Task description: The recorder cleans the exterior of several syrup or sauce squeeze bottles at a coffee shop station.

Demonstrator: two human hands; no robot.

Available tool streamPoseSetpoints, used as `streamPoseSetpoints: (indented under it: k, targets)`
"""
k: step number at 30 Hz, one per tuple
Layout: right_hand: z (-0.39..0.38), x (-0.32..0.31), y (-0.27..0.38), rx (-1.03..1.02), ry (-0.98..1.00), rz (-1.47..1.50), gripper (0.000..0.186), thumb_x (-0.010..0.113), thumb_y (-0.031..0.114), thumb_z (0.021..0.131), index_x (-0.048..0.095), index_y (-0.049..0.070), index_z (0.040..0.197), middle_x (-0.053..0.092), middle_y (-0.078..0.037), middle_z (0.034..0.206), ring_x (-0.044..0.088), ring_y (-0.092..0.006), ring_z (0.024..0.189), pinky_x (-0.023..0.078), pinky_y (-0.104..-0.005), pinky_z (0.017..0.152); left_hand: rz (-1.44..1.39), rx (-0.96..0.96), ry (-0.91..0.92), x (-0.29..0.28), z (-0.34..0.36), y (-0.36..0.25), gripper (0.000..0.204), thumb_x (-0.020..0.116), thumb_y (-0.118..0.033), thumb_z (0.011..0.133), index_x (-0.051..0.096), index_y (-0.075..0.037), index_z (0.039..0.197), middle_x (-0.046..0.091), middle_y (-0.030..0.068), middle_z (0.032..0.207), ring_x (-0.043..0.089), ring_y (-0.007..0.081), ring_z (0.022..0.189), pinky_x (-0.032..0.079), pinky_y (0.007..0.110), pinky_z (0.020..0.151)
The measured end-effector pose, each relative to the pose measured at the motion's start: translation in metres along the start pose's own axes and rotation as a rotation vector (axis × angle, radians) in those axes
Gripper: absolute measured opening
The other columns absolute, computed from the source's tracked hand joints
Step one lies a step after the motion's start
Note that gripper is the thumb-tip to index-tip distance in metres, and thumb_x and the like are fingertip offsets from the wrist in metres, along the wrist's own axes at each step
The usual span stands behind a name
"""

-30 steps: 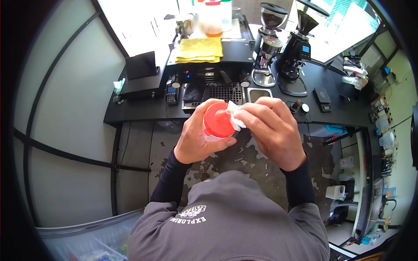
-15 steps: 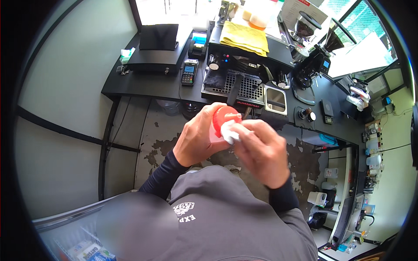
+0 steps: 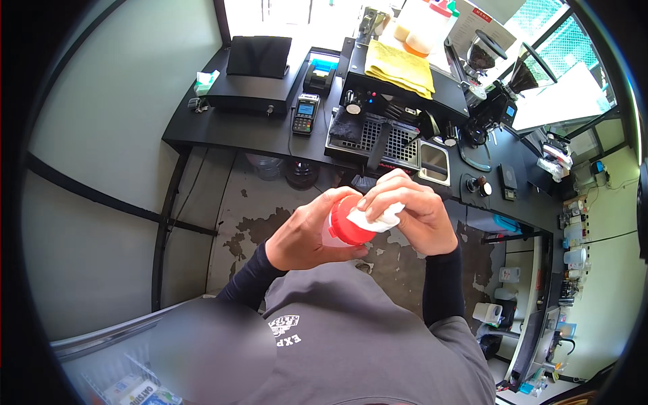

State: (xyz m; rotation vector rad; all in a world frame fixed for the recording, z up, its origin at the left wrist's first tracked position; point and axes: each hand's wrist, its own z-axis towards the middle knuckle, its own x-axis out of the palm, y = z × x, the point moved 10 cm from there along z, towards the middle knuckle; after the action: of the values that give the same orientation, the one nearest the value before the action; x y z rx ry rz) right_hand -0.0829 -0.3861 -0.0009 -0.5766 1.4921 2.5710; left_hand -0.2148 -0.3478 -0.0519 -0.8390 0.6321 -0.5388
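Note:
In front of my chest, my left hand (image 3: 300, 233) is wrapped round a translucent squeeze bottle with a red screw cap (image 3: 347, 233). The cap's top tilts toward the right. My right hand (image 3: 426, 217) pinches a crumpled white tissue (image 3: 386, 220) and presses it over the top of the cap, its fingertips touching the red plastic. Tissue and fingers cover the cap's nozzle. Most of the bottle's body is hidden behind my left hand.
Beyond my hands is a black counter with an espresso machine (image 3: 378, 138), a folded yellow cloth (image 3: 399, 67) on top of it. A card terminal (image 3: 306, 113) stands to its left, a coffee grinder (image 3: 496, 111) to its right. Bottles with coloured caps (image 3: 428, 30) stand behind the cloth.
My right hand has moved up and over the cap with the tissue, hiding the nozzle that showed before. The left hand keeps its hold on the bottle. The view has shifted slightly.

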Motion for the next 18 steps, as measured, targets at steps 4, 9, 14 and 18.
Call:
streamPoseSetpoints:
  k: [4, 9, 14, 18]
  targets:
    - [-0.022, 0.011, -0.058, 0.263, -0.335, 1.043, 0.027, 0.061, 0.016, 0.109, 0.062, -0.001, 0.129, 0.070, -0.012, 0.118, 0.067, -0.0190, 0.103, 0.054, -0.0356, 0.092, -0.059, -0.004, -0.063, -0.003, -0.003, 0.007, 0.078, 0.094, -0.021, 0.080, 0.050, 0.001, 0.141, 0.069, 0.0151, 0.120, 0.071, 0.0284, 0.104, 0.056, 0.037, 0.094]
    - [-0.039, -0.003, -0.075, 0.337, -0.543, 0.938, 0.030, 0.060, 0.015, 0.110, 0.060, 0.001, 0.136, 0.071, -0.007, 0.122, 0.067, -0.0128, 0.109, 0.054, -0.0299, 0.092, -0.023, 0.009, -0.071, -0.007, -0.003, 0.014, 0.080, 0.094, -0.021, 0.080, 0.050, 0.001, 0.142, 0.070, 0.0151, 0.121, 0.071, 0.0286, 0.106, 0.056, 0.037, 0.095]
    - [-0.029, -0.027, -0.056, 0.332, -0.536, 0.641, 0.031, 0.064, 0.007, 0.106, 0.047, 0.008, 0.132, 0.071, -0.010, 0.121, 0.067, -0.0101, 0.109, 0.053, -0.0234, 0.086, -0.016, 0.037, -0.018, -0.004, -0.002, 0.017, 0.084, 0.095, -0.023, 0.078, 0.049, 0.001, 0.144, 0.069, 0.0156, 0.121, 0.071, 0.0292, 0.107, 0.056, 0.038, 0.095]
    - [-0.019, -0.006, -0.052, 0.426, -0.360, 0.545, 0.029, 0.064, 0.005, 0.106, 0.048, 0.011, 0.129, 0.067, -0.005, 0.112, 0.064, -0.0068, 0.100, 0.051, -0.0208, 0.075, -0.042, 0.032, 0.035, 0.004, -0.002, 0.018, 0.088, 0.097, -0.025, 0.077, 0.047, 0.001, 0.146, 0.069, 0.0167, 0.122, 0.070, 0.0297, 0.108, 0.056, 0.039, 0.095]
